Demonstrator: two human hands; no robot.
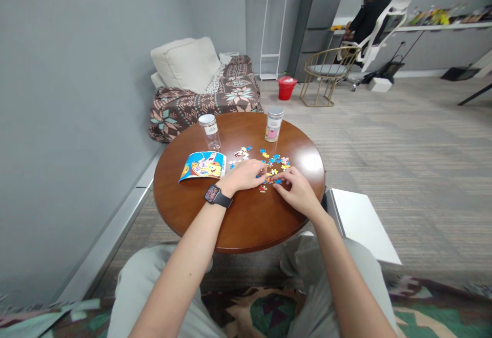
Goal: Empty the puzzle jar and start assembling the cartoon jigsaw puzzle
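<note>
Loose jigsaw pieces [275, 159] in blue, yellow and pink lie scattered on the round wooden table [246, 220]. My left hand [244, 175], with a watch [217, 196] at the wrist, rests over the pile, its fingers curled round a small blue piece. Across from it, my right hand [299, 192] has thumb and forefinger at another blue jigsaw piece [277, 181]. Left of my hands lies a curved picture sheet [203, 165] with a yellow cartoon figure. One small red and white piece [263, 189] sits nearer me, apart from the pile.
Behind the pieces stand a clear jar [210, 133] with a lid and a printed tin [273, 125]. A covered sofa [203, 102], red bin [286, 87] and gold-framed chair [326, 71] are beyond. A person [371, 17] sits farther back. A white box [363, 222] stands right of the table.
</note>
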